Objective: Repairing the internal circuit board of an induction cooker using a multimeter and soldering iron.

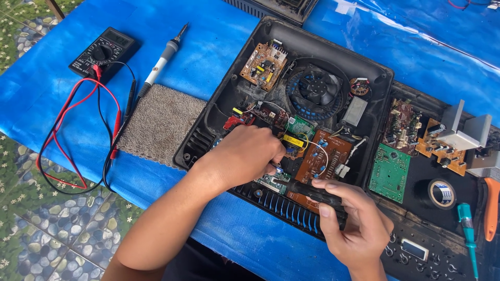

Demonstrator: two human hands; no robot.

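An opened black appliance casing point(219, 99) lies on a blue sheet, with a round fan point(316, 89), a tan circuit board point(263, 65) and a brown circuit board point(323, 161) inside. My left hand point(245, 156) rests fingers-down on the boards near the casing's front edge, its fingertips pinched around the tip of a tool. My right hand point(357, 224) grips the black handle of a screwdriver point(315, 193), which points left toward my left fingers. What the tip touches is hidden by my left hand.
A black multimeter point(104, 51) with red and black leads point(62, 140) lies at the far left beside a soldering iron point(162, 57) and a grey carpet patch point(159, 125). To the right lie a green board point(389, 173), a tape roll point(441, 193), a teal tester screwdriver point(467, 234) and an orange-handled tool point(490, 208).
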